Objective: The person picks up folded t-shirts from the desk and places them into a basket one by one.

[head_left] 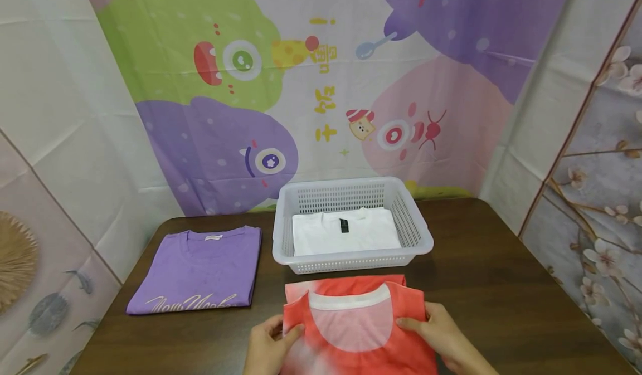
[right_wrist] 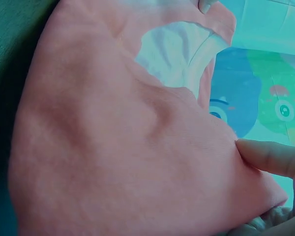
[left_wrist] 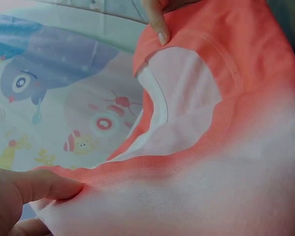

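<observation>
Head view shows the left grip [head_left: 271, 346] and right grip [head_left: 443, 333] each pinching a shoulder of the red shirt [head_left: 358, 330], thumb on top and fingers tucked beneath, either side of its neck opening. The shirt lies just on the near side of the basket [head_left: 351, 264]; whether its lower part rests on the surface [head_left: 506, 291] cannot be told. Its knit should be light, soft and limp, hardly slippery or fragile, but likely to sag between two holds, as the dips in the right wrist view suggest. The shoulder corners look the best place to take hold, since the neckband alone might stretch. Inside the basket is a folded white shirt [head_left: 346, 238]; left of the basket lies a folded purple shirt [head_left: 205, 269]; behind the basket hangs a cartoon backdrop [head_left: 326, 163].
</observation>
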Motion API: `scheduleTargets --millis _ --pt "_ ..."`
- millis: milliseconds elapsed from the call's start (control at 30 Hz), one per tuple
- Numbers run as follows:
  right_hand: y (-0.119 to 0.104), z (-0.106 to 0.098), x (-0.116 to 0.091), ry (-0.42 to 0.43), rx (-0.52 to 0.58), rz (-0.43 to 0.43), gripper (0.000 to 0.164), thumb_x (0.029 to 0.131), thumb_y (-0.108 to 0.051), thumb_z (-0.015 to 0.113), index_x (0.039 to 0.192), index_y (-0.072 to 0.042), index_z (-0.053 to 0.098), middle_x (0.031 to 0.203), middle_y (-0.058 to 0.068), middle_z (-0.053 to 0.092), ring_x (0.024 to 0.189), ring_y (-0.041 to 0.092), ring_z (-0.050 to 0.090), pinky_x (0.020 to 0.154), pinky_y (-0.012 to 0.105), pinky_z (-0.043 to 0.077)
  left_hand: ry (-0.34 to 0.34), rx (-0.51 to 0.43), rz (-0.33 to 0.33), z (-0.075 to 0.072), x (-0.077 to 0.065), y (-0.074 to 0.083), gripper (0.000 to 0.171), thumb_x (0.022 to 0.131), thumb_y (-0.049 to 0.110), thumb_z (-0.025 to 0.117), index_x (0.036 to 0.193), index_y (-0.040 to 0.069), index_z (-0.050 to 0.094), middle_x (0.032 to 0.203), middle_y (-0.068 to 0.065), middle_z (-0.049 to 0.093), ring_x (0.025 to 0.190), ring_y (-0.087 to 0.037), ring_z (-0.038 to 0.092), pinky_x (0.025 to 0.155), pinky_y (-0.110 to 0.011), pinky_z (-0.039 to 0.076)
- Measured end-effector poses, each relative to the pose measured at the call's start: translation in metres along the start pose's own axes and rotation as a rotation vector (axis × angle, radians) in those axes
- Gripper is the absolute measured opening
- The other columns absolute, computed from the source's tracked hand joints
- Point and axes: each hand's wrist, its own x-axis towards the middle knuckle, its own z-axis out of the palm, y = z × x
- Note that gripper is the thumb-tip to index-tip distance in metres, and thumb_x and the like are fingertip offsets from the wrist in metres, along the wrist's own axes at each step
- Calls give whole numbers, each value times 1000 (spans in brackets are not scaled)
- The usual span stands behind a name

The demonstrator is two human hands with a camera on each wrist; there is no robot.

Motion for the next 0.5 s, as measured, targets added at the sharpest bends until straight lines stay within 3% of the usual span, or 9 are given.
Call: scheduleTargets --millis 267,500 --pt "-3 -2 -1 -4 6 -6 34 84 -11 67 110 10 59 84 -2 70 75 11 64 70 28 53 8 3 -11 -2 0 4 30 81 10 74 103 -10 68 94 -21 74 70 4 60 66 -15 50" --pt "-6 -5 0 6 32 -12 34 84 -11 66 109 11 60 82 -3 71 74 12 65 70 28 55 30 18 39 -2 0 8 28 80 10 75 102 -7 70 93 -19 74 73 5 60 69 -15 51"
